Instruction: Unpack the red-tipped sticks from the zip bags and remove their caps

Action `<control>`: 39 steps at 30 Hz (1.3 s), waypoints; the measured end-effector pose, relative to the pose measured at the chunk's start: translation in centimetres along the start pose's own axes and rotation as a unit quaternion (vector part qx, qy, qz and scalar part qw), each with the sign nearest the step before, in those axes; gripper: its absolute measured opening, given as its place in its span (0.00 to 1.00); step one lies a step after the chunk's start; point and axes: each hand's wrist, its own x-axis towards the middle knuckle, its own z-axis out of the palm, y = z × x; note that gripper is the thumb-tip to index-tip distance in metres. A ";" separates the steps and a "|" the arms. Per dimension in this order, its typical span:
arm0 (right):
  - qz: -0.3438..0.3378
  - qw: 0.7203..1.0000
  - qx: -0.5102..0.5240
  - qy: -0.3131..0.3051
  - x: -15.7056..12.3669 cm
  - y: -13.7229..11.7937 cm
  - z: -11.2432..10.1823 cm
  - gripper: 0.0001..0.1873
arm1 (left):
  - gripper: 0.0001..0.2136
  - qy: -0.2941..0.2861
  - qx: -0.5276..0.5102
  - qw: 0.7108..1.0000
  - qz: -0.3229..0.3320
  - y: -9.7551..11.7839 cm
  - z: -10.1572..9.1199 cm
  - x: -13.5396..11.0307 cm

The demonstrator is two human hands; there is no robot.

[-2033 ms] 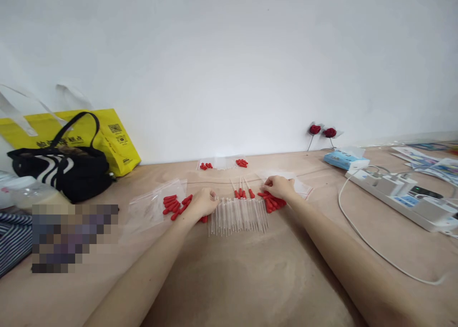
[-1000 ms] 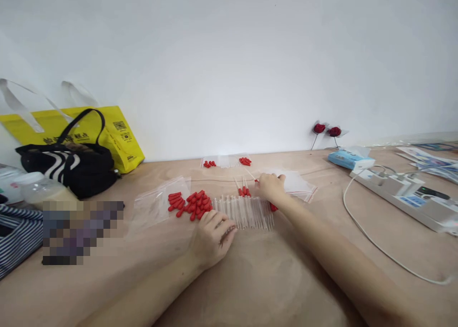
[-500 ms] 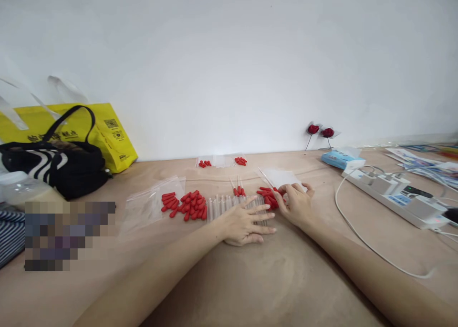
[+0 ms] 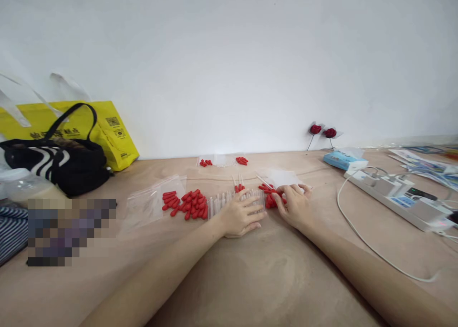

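My left hand lies flat with its fingers spread over a row of clear glass tubes, covering part of them. In the fingers of my right hand is a dropper, a thin clear tube with a red rubber bulb; its tube slants up to the left, and the bulb end is partly hidden. Beneath those fingers sits a small heap of red bulbs. Several droppers with red bulbs lie just beyond the tube row. Left of the tubes is a larger pile of red bulbs.
Clear plastic bags lie at left, and more red bulbs rest on a bag by the wall. A power strip with cables and a blue tissue pack stand right. A yellow bag and black bag stand left.
My left hand has shifted slightly left and away from me over the tubes. The dropper in my right hand has tipped lower, with its tube closer to the table.
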 end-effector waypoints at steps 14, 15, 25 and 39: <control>-0.226 0.967 0.119 -0.015 -1.6 -7.1 -0.5 0.06 | 0.05 0.103 0.140 0.973 -0.154 3.7 -3.8 -5.9; -0.231 0.966 0.119 -0.010 -1.6 -7.3 -0.4 0.06 | 0.05 0.103 0.142 0.972 -0.156 3.8 -3.6 -5.8; -0.248 0.961 0.125 -0.002 -1.5 -7.5 -1.0 0.09 | 0.09 0.076 0.156 0.970 -0.170 4.2 -4.1 -5.8; -0.247 0.960 0.128 -0.013 -1.4 -6.8 -1.5 0.10 | 0.10 0.102 0.169 0.962 -0.186 4.4 -4.6 -6.1</control>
